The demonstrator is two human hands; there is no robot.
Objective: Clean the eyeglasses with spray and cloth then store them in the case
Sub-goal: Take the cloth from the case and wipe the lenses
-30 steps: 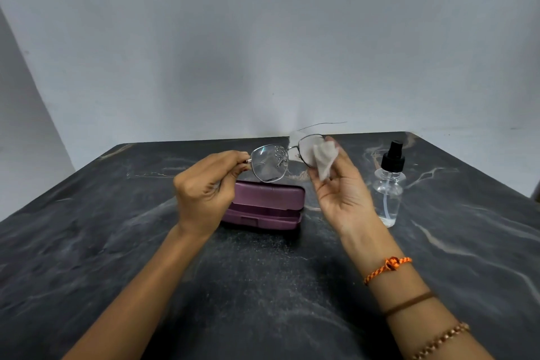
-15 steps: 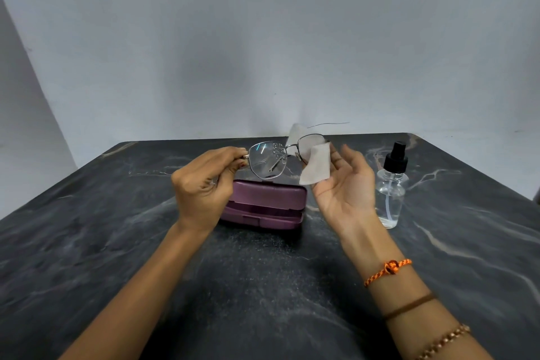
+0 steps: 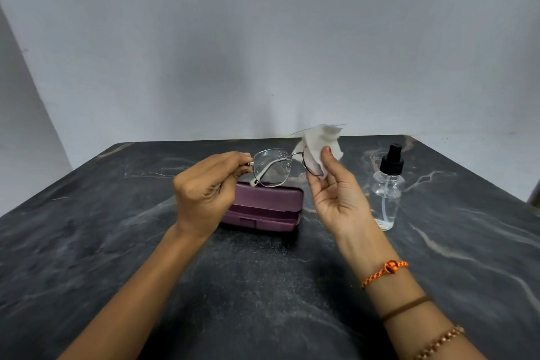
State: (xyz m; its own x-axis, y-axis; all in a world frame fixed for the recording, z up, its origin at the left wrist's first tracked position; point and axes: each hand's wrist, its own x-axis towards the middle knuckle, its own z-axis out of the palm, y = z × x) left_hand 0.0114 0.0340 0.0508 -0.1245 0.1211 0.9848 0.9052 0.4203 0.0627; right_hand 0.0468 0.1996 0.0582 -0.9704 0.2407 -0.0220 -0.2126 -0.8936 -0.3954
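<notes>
Head view — cloth [image 3: 318,145] on eyeglasses [image 3: 273,166]

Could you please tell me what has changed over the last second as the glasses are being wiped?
The right hand has gathered the white cloth up over the glasses' right-side lens, pinching it there. The left hand still holds the other end. Case and spray bottle stayed put.

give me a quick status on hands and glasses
Left hand pinches eyeglasses at the temple. Right hand presses cloth on one lens. Case shut, nothing blocking.
</notes>
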